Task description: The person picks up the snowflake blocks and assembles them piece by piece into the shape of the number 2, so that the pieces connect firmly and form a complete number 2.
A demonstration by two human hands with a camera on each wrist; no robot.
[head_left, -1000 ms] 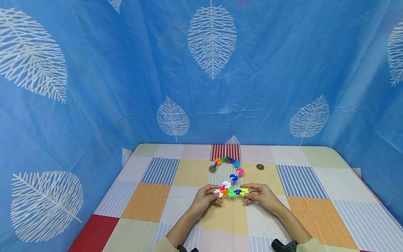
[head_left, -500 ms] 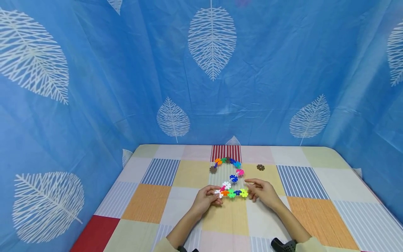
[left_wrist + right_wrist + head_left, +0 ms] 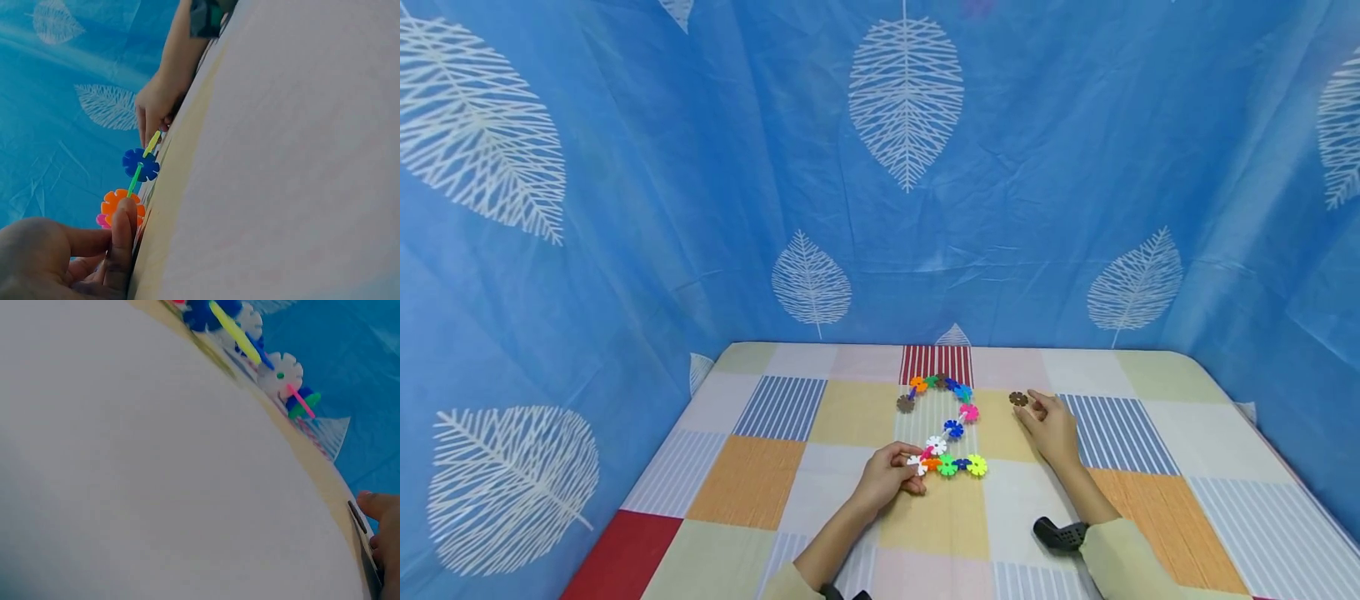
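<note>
A chain of interlocking flower-shaped plastic discs [image 3: 947, 465] lies on the table in the shape of a 2. My left hand [image 3: 883, 482] pinches the white disc [image 3: 917, 465] at the chain's lower left corner. In the left wrist view, an orange disc [image 3: 119, 205] and a blue disc [image 3: 140, 164] stand beyond those fingers. A single brown disc [image 3: 1018, 399] is right of the chain. My right hand [image 3: 1051, 429] has thumb and fingertips at this disc's near and right edges, seemingly pinching it. The right wrist view shows the brown disc [image 3: 357, 517] edge-on, partly cut off by the fingers.
A patchwork-patterned cloth [image 3: 820, 500] covers the table. Blue curtains with white leaf prints [image 3: 880, 275] hang behind the table and along both sides. A black wrist device [image 3: 1060, 534] sits on my right wrist.
My right hand has let go of the yellow disc at the chain's right end and moved away, up and right, to the brown disc. The left hand has kept its hold.
</note>
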